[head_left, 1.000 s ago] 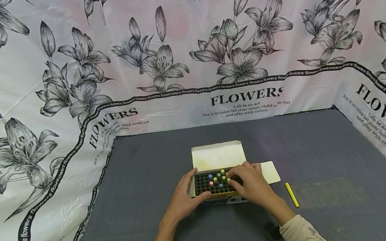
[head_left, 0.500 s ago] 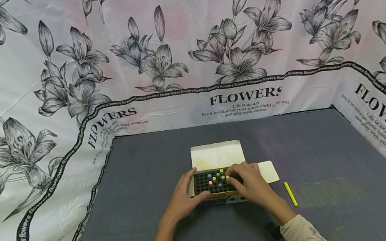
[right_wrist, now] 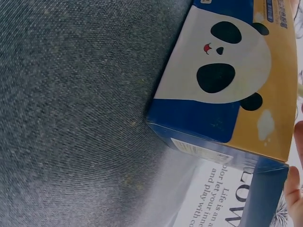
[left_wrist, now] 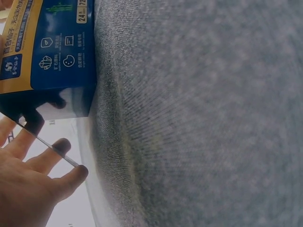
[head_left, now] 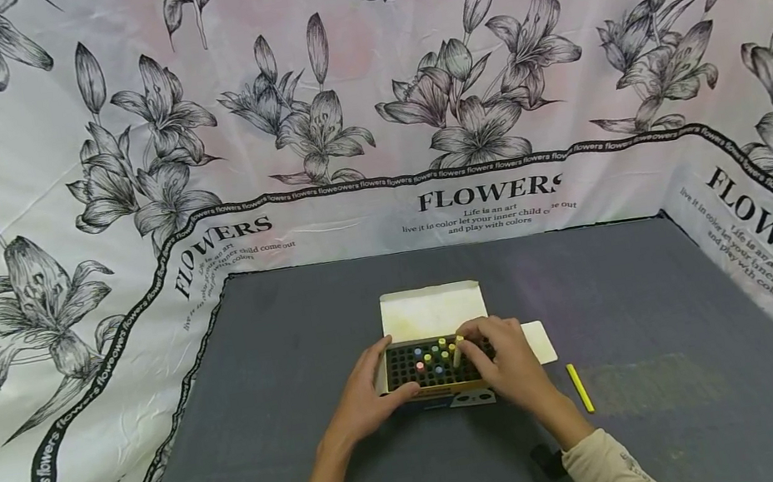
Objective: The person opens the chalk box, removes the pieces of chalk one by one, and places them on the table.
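Observation:
A blue and yellow chalk box (head_left: 448, 391) stands with its lid up, and in its black grid several coloured chalk sticks stand upright. My left hand (head_left: 369, 395) holds the box's left end, thumb over the front edge; in the left wrist view its fingers spread at a side flap. My right hand (head_left: 511, 356) pinches a pale yellow chalk stick (head_left: 457, 354) between thumb and forefinger, partly raised over the grid and slightly tilted. In the right wrist view, only fingertips (right_wrist: 292, 184) show at the right edge, beside the box's panda-printed front (right_wrist: 227, 61).
A loose bright yellow chalk stick (head_left: 580, 388) lies on the grey table (head_left: 293, 323), right of the box. Behind the grid stands the white lid (head_left: 432, 310), and a side flap (head_left: 539, 341) sticks out to the right. Flower-printed cloth (head_left: 325, 234) surrounds the table.
My right hand has risen slightly from the grid, and the pale yellow chalk stick in its pinch now shows along its length. The left hand and box keep their place.

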The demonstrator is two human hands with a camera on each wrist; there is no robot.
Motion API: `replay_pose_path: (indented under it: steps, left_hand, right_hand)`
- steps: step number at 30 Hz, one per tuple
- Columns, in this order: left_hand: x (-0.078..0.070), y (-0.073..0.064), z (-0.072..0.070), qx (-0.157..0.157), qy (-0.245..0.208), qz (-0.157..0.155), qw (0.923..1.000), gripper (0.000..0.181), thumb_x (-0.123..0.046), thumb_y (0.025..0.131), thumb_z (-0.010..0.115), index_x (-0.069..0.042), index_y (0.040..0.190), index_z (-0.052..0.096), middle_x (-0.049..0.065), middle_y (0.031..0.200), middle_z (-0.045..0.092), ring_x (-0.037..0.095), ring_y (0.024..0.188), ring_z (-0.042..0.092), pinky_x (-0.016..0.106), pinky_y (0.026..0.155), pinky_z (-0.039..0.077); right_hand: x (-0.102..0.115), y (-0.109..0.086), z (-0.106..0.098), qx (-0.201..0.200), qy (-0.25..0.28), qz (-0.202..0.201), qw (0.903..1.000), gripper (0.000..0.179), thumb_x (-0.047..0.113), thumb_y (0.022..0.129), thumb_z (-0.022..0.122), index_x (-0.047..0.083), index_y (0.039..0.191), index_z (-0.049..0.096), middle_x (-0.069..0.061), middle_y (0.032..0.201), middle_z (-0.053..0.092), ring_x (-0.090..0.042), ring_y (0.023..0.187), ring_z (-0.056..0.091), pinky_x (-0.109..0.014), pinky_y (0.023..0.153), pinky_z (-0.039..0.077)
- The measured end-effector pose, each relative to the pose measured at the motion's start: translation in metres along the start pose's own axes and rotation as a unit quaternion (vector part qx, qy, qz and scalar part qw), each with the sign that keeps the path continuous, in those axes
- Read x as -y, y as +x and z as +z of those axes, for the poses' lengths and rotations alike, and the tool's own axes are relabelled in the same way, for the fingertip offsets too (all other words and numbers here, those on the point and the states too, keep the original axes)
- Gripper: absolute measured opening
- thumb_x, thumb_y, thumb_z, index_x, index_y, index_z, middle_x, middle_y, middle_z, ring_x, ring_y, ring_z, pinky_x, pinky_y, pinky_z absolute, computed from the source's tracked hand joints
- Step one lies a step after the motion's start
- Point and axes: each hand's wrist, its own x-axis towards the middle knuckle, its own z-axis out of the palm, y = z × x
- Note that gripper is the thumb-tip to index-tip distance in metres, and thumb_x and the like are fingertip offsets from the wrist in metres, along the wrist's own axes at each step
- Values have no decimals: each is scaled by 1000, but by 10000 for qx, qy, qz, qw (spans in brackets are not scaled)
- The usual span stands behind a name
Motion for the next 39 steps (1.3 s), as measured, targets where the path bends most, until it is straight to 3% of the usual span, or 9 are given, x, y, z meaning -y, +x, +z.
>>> replay_pose_path:
  steps: [12,23,31,39]
  left_hand:
    - [-2,-1,0,79,5,-36,10000,88,-51,88,77,-26,160,33,11,161,38,38,143,44,64,105,44]
    - [-1,-1,-1,52,-81,-104,9999,87,-51,88,78,-29,160,33,10,162,36,39,147,39,67,108,40]
    - [-3,-2,0,28,-179,-44,9998,89,-49,88,79,-25,160,34,11,163,36,39,148,38,67,110,39]
    - [-3,-2,0,49,-209,-59,9998,88,-49,88,78,-26,160,33,10,165,34,39,151,34,67,112,37]
  right_hand:
    - [-4,1,-23,-910,343,213,9950,17,-2,89,74,3,105,70,-4,85,70,-18,80,64,-38,88,36]
    - [-21,-5,-61,-1881,644,590,9782,21,-13,86,69,-3,104,72,-16,78,70,1,79,57,-32,83,34]
    - [-40,-21,-85,-1931,407,995,9753,16,-14,90,64,-8,104,70,-18,79,66,5,79,54,-14,77,40]
    - [-56,-47,-103,-1470,84,1644,9753,11,-2,94,67,2,102,72,-1,76,66,3,73,53,-16,69,40]
